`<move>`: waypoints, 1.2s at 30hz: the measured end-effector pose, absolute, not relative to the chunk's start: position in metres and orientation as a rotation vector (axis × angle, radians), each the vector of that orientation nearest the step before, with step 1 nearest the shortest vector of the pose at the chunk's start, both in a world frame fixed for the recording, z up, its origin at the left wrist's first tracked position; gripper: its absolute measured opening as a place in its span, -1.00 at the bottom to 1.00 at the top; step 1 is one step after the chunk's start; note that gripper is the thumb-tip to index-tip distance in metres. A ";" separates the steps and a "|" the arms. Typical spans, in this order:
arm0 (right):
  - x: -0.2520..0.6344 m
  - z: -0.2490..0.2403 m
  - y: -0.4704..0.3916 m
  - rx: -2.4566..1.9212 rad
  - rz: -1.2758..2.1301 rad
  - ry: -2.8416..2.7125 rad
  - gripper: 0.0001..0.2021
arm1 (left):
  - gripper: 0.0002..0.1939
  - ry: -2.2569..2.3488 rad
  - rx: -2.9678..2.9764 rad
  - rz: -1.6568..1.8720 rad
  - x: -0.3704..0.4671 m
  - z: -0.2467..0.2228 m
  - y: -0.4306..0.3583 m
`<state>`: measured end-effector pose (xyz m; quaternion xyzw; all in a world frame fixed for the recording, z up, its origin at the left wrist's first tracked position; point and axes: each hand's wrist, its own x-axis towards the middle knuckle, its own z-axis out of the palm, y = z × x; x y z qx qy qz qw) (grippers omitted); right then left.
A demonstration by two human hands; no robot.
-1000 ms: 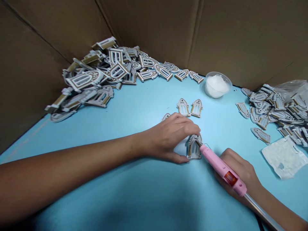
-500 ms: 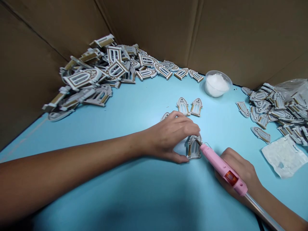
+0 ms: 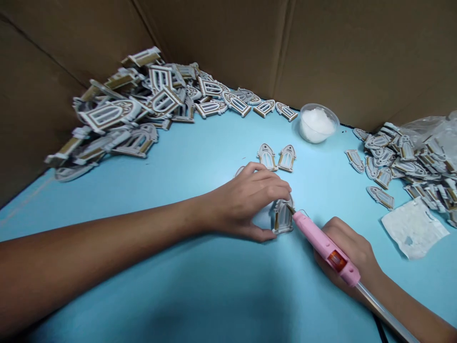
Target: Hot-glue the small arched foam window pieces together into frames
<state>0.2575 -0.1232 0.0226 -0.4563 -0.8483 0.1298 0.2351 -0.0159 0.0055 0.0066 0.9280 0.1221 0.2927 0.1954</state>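
Observation:
My left hand (image 3: 255, 202) grips a small arched window piece (image 3: 283, 218) by its top and lower left side, on the blue table. In my right hand (image 3: 348, 250) is a pink glue gun (image 3: 317, 238), with a clear stick coming out of its rear end. Its metal tip meets the upper part of the held piece. Just beyond my left hand, two more arched pieces (image 3: 267, 157) (image 3: 286, 158) lie side by side, and another is mostly hidden behind the fingers.
A large pile of white-and-gold window pieces (image 3: 121, 112) fills the back left. At the back stands a clear cup of white material (image 3: 317, 124). Smaller pieces (image 3: 407, 159) are heaped at the right beside a plastic bag (image 3: 437, 133) and a white sheet (image 3: 414, 228). Cardboard walls (image 3: 221, 43) rise behind.
The whole view has shifted slightly, so things appear a little further left. Both hands keep their grips, and the gun tip remains at the upper part of the piece.

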 end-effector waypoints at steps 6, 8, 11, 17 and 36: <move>0.250 0.029 -0.120 -1.246 0.333 -2.317 -0.80 | -0.47 0.352 2.617 0.850 -0.016 0.009 0.006; 0.250 0.030 -0.119 -1.239 0.322 -2.313 -0.81 | -0.46 0.346 2.617 0.853 -0.016 0.009 0.006; 0.251 0.030 -0.121 -1.241 0.354 -2.309 -0.78 | -0.49 0.351 2.617 0.829 -0.015 0.008 0.005; 0.247 0.030 -0.127 -1.270 0.277 -2.336 -0.72 | -0.52 0.369 2.601 0.822 -0.015 0.008 0.003; 0.277 0.034 -0.109 -1.506 -0.071 -2.232 -0.82 | -0.63 0.822 2.735 0.707 -0.015 0.008 0.007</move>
